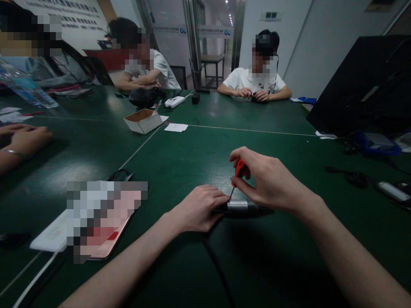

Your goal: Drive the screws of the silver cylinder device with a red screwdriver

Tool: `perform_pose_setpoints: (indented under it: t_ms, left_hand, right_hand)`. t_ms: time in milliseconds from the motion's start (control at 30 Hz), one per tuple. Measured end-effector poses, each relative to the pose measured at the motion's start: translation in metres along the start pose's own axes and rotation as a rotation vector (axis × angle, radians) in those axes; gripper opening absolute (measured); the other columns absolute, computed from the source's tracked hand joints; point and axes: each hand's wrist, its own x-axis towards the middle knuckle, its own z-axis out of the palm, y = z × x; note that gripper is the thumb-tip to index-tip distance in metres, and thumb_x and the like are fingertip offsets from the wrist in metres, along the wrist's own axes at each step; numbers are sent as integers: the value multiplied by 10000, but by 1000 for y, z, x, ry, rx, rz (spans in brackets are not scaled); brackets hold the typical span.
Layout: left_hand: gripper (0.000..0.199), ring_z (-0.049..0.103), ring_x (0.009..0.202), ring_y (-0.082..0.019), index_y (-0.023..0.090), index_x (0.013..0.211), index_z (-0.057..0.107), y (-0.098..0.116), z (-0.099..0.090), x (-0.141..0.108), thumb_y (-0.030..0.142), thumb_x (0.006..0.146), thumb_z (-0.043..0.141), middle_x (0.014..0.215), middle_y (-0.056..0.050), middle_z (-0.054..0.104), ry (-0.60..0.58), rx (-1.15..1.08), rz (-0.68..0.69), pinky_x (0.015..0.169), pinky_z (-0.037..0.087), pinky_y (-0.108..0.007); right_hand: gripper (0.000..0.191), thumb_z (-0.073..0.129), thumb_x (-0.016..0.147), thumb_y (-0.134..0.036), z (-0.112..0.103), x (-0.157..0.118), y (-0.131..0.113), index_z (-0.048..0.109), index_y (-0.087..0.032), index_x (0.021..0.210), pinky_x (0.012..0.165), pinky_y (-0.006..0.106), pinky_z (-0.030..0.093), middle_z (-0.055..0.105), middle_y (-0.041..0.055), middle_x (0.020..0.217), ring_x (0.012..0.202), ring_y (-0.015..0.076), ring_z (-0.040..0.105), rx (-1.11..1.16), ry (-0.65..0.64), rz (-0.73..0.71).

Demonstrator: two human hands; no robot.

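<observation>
Low over the green table, my left hand (203,207) is closed round the left end of a dark cylindrical device with a silver metal band (238,205). A black cable (216,265) runs from under this hand toward me. My right hand (272,182) grips the red and black handle of a small screwdriver (239,172), held tilted above the device. Its thin shaft points down to the device's left part, close to my left fingertips. The tip's exact contact point is too small to make out. The device lies level, its dark right end below my right hand.
A phone (128,209) and a white flat device (51,233) with a cable lie at left. Further off are an open cardboard box (143,121), a paper slip (176,127) and a water bottle (30,87). A large black monitor (359,85) stands right. Several people sit round the table.
</observation>
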Motion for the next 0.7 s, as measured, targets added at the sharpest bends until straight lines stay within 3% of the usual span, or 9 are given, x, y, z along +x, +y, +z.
perform_pose_setpoints:
  t_ms: [333,500,700]
  left_hand:
    - [321,642,904,-256,147,1166,575,2,1,1,209,853,598,1018,-94,687,-15,29,-18,825,483,-380]
    - [322,639,951,-261,139,1174,570,2,6,1,202,859,600,1050,-102,680,26,12,-4,853,479,-387]
    - [321,639,909,-251,131,1155,597,1,9,1,226,849,611,1009,-97,684,74,6,26,812,481,-366]
  right_hand:
    - [385,645,860,-296,3,2,9,417,-205,1157,544,242,345,611,-12,815,635,155,573,-127,30,49]
    - [299,652,877,-370,3,3,13,468,-217,1056,547,238,336,625,-10,836,671,159,585,-154,52,21]
    - [297,585,923,-332,9,4,12,463,-204,1161,597,254,391,618,19,915,709,151,580,-43,68,12]
